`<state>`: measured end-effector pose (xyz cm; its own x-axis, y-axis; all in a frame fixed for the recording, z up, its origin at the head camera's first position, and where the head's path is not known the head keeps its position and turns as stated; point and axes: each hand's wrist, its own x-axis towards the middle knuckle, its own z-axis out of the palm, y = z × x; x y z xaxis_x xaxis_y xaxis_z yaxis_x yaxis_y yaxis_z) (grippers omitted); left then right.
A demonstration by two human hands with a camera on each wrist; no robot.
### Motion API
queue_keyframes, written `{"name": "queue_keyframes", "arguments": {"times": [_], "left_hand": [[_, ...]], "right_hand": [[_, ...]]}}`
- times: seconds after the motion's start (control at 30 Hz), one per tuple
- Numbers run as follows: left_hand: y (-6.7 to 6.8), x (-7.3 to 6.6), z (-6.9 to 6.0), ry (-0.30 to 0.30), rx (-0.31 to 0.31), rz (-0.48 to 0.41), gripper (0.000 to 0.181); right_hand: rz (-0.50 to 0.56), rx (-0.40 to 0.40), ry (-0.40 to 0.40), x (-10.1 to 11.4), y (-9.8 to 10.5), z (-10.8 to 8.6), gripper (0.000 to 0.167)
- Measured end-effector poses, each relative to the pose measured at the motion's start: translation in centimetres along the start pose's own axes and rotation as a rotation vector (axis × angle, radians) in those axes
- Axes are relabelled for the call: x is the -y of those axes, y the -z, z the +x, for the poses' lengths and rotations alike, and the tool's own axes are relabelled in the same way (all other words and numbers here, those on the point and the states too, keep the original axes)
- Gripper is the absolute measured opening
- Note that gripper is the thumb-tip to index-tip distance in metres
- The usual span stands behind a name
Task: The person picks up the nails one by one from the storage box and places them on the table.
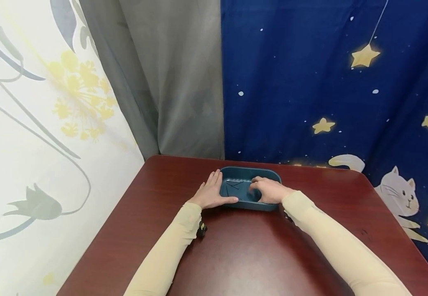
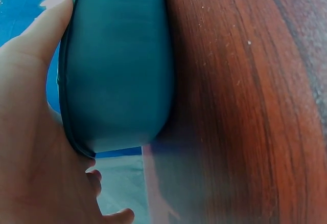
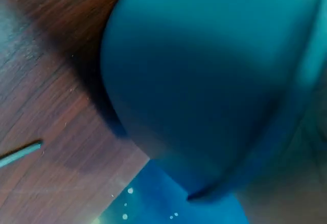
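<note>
A teal, rounded rectangular container [image 1: 251,205] sits near the table's far edge, with several thin dark pieces [image 1: 232,185] on its bottom. My left hand [image 1: 211,193] rests against its left end, fingers straight and the thumb along the front rim. In the left wrist view, that hand [image 2: 30,116] lies by the rim of the container [image 2: 117,70]. My right hand [image 1: 269,190] reaches over the right end, fingers bent down inside; whether they hold anything is hidden. The right wrist view shows the container's outer wall [image 3: 194,70], blurred.
The dark red wooden table [image 1: 236,255] stretches out in front of me. A thin pale teal strip [image 3: 20,153] lies on it in the right wrist view. Behind are a grey curtain [image 1: 188,82] and a blue one with stars [image 1: 291,82]; a white patterned curtain [image 1: 51,164] hangs at left.
</note>
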<state>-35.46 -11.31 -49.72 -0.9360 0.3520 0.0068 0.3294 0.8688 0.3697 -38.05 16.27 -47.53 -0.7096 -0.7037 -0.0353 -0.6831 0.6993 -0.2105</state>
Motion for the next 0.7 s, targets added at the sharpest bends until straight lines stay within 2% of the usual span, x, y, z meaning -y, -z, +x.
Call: {"name": "queue_keyframes", "arguments": {"times": [0.17,0.37,0.47,0.7], "left_hand": [[-0.1,0.0,0.0,0.0,0.006,-0.009,0.131],[0.1,0.1,0.0,0.001,0.0,-0.008,0.131],[0.3,0.0,0.0,0.002,-0.006,-0.006,0.131],[0.1,-0.2,-0.2,0.002,0.007,-0.028,0.13]], "right_hand": [[0.057,0.021,-0.03,-0.2,-0.8,0.8,0.028],[0.107,-0.022,0.042,-0.1,-1.1,1.4,0.015],[0.123,-0.033,0.054,0.0,-1.1,1.7,0.015],[0.125,-0.046,-0.004,0.4,-1.7,1.8,0.018]]}}
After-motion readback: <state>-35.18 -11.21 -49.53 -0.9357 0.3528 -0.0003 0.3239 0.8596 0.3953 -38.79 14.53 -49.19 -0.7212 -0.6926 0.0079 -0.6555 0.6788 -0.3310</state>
